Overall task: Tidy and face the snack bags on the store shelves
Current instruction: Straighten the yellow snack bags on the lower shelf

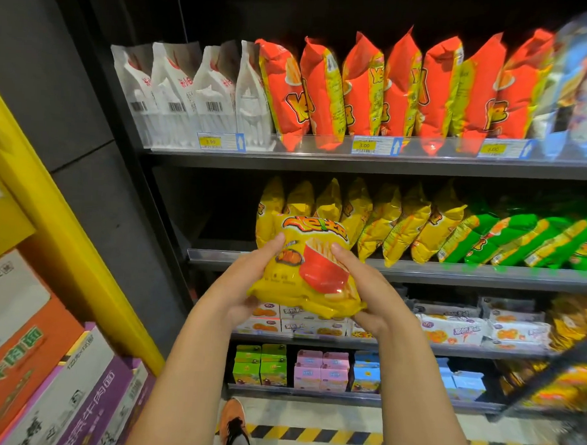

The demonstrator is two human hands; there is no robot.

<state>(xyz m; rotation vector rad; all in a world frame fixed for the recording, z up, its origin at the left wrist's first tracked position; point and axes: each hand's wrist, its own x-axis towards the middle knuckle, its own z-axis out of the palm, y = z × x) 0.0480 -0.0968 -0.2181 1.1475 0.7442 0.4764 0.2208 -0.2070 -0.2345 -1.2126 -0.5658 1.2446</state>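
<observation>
Both hands hold one yellow fries bag (312, 267) in front of the middle shelf (417, 271). The left hand (246, 280) grips its left side, and the right hand (363, 289) grips its right side.

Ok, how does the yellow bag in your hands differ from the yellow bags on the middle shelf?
The held yellow bag faces the camera, fries picture showing; the shelved yellow bags stand turned side-on. The held yellow bag is off the shelf, gripped by the left hand and right hand; the shelved yellow bags sit in a row. Both share yellow packaging.
</observation>
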